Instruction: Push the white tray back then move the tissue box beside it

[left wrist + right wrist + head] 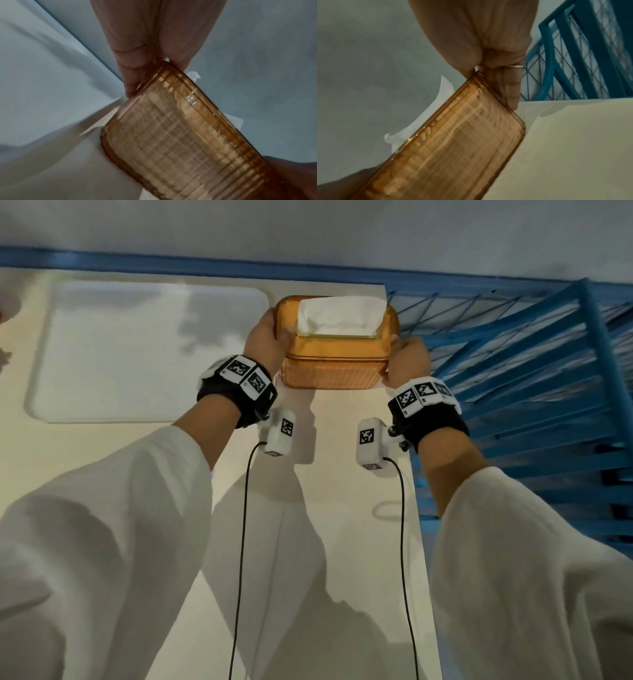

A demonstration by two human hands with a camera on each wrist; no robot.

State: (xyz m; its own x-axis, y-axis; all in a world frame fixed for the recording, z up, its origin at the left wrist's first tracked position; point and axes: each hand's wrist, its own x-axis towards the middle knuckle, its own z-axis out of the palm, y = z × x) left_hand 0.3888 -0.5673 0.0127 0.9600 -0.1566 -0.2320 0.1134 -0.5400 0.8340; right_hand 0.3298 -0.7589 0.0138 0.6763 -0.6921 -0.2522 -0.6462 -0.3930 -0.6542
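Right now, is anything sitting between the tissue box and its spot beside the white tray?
Nothing visible. The left hand and right hand hold the tissue box by its ends, just right of the white tray, with only a bare strip of table between them.

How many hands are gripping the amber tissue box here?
2. The left hand grips the tissue box's left end; the right hand grips its right end, beside the white tray.
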